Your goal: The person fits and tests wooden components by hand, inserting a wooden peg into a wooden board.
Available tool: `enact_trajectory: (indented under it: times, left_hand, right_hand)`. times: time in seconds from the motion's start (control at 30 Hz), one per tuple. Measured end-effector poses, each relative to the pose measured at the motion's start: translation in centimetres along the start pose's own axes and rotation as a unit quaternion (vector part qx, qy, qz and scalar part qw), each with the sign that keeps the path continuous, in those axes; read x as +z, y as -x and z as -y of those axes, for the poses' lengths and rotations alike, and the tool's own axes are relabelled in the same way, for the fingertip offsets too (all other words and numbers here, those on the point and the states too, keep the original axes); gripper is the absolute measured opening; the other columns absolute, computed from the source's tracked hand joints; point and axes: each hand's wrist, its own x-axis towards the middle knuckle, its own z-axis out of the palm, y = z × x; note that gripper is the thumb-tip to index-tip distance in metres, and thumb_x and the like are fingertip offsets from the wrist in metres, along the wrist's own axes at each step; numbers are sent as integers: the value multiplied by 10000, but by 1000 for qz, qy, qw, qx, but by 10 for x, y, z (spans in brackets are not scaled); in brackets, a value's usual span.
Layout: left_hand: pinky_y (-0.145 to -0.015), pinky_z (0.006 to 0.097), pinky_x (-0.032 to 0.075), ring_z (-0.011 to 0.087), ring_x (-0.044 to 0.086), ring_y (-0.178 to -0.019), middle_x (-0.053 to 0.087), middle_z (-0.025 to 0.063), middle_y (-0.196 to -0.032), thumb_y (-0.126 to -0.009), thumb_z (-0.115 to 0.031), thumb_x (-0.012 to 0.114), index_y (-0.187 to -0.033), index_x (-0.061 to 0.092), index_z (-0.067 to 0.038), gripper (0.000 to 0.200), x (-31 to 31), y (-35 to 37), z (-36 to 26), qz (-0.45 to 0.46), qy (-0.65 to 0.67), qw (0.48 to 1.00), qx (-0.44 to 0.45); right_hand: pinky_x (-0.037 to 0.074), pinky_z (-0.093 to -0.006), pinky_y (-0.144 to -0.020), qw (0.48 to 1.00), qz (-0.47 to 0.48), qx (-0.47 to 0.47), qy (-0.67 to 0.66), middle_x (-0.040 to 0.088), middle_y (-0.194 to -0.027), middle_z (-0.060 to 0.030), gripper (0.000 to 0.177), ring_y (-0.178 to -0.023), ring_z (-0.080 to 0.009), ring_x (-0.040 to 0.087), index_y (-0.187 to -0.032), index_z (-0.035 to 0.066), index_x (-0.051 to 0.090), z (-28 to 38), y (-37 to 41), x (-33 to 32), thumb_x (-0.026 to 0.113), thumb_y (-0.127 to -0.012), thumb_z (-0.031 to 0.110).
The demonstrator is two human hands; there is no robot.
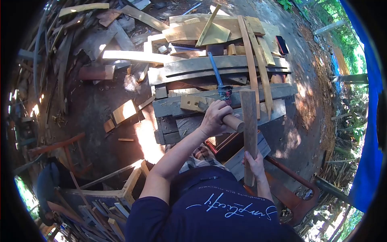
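Observation:
My left hand (217, 117) is closed around a thick round wooden handle (233, 122); whatever joins its far end is partly hidden by my fingers. Just beyond that hand lies a pale wooden block (196, 103) with two small holes and a dark grey piece at its right end. My right hand (254, 163) grips the lower part of a long squared wooden bar (249, 129), which runs up past the handle's round end. A blue rod-like tool (215, 69) with a dark, reddish end rests on the boards right beyond my left hand.
Stacked planks (217, 64) cover the work surface ahead, with a phone (281, 45) at its right. A rusty red metal frame (304, 199) stands at lower right. Wood strips fill a wooden crate (131, 187) at lower left. Scrap wood (123, 113) litters the ground.

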Motion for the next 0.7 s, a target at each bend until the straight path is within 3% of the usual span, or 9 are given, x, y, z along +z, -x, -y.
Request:
enact_trajectory:
  times: [0.2,0.37,0.7]
  left_hand:
    - [-660,384,405,279,510,-714,511,75,-739,-716,-237,822,-755,565,-87,300,0,9,4,-20,5,1000,-9]
    - [-642,386,395,281,502,-683,510,74,-726,-728,-238,822,-731,559,-86,304,-10,9,3,-49,30,998,-33]
    - [-626,386,387,284,507,-686,512,78,-722,-742,-227,811,-724,555,-77,297,-22,9,5,-62,82,994,-34]
  right_hand:
    - [508,-258,-660,999,5,-44,26,578,-899,-33,347,-717,-96,595,-1161,41,519,6,4,5,672,-911,227]
    - [483,-258,-682,989,-41,-135,38,587,-843,-15,348,-757,-89,582,-1136,85,491,16,21,25,668,-844,17]
    - [460,-254,-661,983,-75,-157,48,581,-809,1,370,-734,-77,555,-1127,88,489,25,54,73,674,-824,-13]
